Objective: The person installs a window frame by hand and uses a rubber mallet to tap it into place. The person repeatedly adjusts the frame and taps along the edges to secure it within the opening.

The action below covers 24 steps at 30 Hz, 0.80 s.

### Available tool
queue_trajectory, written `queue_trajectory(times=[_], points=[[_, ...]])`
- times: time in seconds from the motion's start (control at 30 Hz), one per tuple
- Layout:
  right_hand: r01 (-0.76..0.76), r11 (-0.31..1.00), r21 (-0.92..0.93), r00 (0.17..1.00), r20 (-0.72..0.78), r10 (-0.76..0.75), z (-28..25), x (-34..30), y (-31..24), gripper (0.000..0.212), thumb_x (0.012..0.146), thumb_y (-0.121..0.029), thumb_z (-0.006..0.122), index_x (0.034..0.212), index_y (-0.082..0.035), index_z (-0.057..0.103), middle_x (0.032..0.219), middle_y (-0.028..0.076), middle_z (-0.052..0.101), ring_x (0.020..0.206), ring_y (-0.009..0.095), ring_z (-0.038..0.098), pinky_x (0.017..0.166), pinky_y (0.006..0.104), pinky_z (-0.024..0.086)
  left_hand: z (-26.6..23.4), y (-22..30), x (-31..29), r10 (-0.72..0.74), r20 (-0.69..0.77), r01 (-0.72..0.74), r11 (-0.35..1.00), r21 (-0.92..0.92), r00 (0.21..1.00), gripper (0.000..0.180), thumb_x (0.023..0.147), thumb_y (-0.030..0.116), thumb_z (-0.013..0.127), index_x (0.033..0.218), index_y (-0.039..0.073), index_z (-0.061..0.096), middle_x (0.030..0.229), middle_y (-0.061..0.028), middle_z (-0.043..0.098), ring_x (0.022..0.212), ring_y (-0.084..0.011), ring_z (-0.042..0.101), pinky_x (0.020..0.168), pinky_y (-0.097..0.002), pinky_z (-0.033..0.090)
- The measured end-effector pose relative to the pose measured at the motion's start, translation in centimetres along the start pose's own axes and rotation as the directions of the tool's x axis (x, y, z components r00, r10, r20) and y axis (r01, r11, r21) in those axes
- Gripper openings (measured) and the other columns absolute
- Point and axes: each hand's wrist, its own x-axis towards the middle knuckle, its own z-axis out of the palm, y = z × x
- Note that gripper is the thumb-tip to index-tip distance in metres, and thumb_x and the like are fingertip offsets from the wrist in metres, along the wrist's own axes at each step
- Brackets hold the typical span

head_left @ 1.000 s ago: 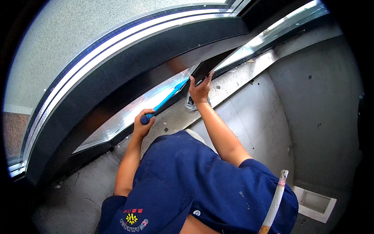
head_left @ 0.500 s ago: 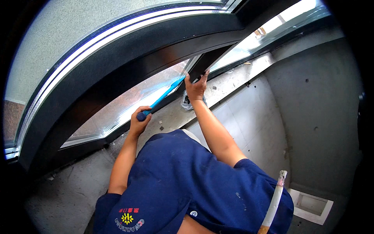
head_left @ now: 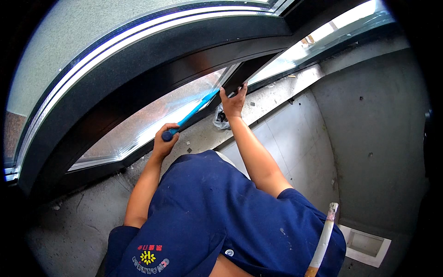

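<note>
My left hand (head_left: 165, 141) is closed around the dark end of a long blue tool (head_left: 191, 113). The tool slants up and to the right, its far tip meeting the black window frame (head_left: 237, 85) along the glass edge. I cannot make out the shape of that tip. My right hand (head_left: 233, 102) grips the frame's post beside the tip, the thumb on one side and the fingers round the other. Behind the tool, the window pane (head_left: 152, 120) shows bright reflections and light streaks.
A clear plastic bag (head_left: 220, 119) with dark contents lies on the dusty ledge (head_left: 272, 94) below my right hand. Small chips of debris are scattered along the ledge. A grey wall (head_left: 369, 111) stands at right, with a white square-framed recess (head_left: 367, 244) low down. A cigarette (head_left: 323, 240) juts into view.
Both hands keep their grips and the tool stays at almost the same angle. The whole view has shifted slightly.
</note>
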Motion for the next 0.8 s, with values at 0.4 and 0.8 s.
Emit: queue_trajectory(times=[0.4,0.8], points=[[0.003,0.996,-0.086,1.000,0.027,-0.001,-0.7,-0.5,-0.7,0.103,0.078,-0.020,0.082,0.154,0.004,0.018,0.139,0.027,0.044,0.127,0.040,0.050,0.107,0.0431,0.043,0.4,1.9,-0.9,-0.099,0.030,0.096,0.993,0.070,0.995,0.026,0.084,0.005,0.071,0.110,0.004,0.068,0.109,-0.0089,0.070,0.107,-0.0203,0.064,0.100,-0.0335,0.045],[-0.518,0.848,-0.108,0.676,0.556,0.484,-11.7,-16.4,1.7,0.052,0.092,-0.023,0.073,0.137,-0.001,0.056,0.117,0.017,0.069,0.111,0.023,0.066,0.095,0.0357,0.052,1.6,7.2,-5.4,-0.487,0.139,0.470,0.871,0.139,0.862,0.033,0.080,0.032,0.082,0.102,0.009,0.073,0.099,-0.0071,0.071,0.094,-0.0182,0.065,0.087,-0.0326,0.049]])
